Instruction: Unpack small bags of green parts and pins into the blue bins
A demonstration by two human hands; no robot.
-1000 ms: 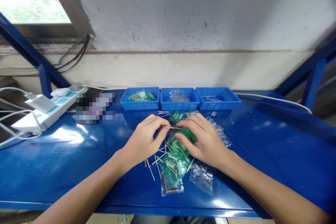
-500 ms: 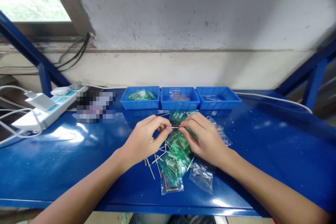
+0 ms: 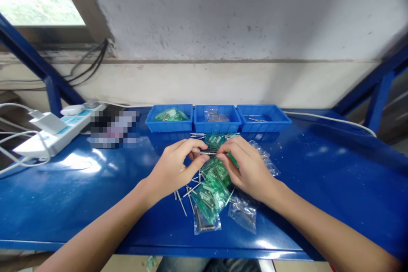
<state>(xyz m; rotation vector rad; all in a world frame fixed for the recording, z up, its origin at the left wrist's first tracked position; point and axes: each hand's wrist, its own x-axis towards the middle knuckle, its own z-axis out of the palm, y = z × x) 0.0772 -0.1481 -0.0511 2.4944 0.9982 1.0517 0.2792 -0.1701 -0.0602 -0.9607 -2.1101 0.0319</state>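
Near the green bags (image 3: 208, 195), the person's right hand (image 3: 247, 163) pinches a thin metal pin (image 3: 210, 153); whether the left hand (image 3: 174, 168) grips it also, one cannot tell.

Slim silvery metal pin (image 3: 209, 153), bare, roughly level and crosswise, near translucent green plastic packets (image 3: 210, 195).

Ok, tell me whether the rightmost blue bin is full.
Not full: in the rightmost blue bin, a few metal pins lie on the floor, much of which shows.
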